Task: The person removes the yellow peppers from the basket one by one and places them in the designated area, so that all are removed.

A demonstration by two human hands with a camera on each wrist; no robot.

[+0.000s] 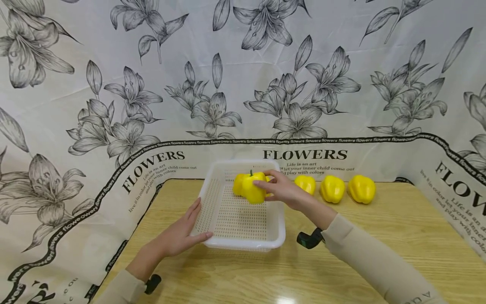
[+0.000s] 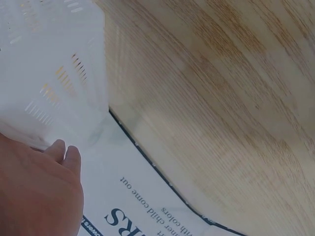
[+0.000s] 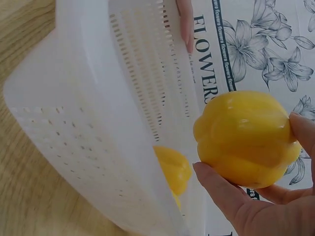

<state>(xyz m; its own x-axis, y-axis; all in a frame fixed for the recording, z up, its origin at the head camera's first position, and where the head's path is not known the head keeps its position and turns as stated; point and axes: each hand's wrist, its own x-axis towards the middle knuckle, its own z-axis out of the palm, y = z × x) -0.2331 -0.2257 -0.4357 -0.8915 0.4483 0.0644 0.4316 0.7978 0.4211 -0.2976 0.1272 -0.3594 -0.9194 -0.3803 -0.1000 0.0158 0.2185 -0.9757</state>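
Note:
A yellow bell pepper [image 1: 253,188] with a green stem is pinched between the thumb and fingers of my right hand [image 1: 282,190], held above the white perforated plastic basket [image 1: 243,243]. In the right wrist view this pepper [image 3: 248,140] is in the air beside the basket's rim. Another yellow bell pepper [image 1: 238,184] lies inside toward the back, partly hidden by the held one. More yellow shows behind my right fingers, mostly covered. My left hand [image 1: 178,234] grips the basket's front left corner, its thumb over the front rim and fingers along the left side.
Three yellow bell peppers, a left [image 1: 305,184], a middle [image 1: 332,188] and a right one [image 1: 362,189], stand in a row at the back of the wooden table [image 1: 364,240]. A flower-printed cloth [image 1: 243,105] hangs behind and along the sides.

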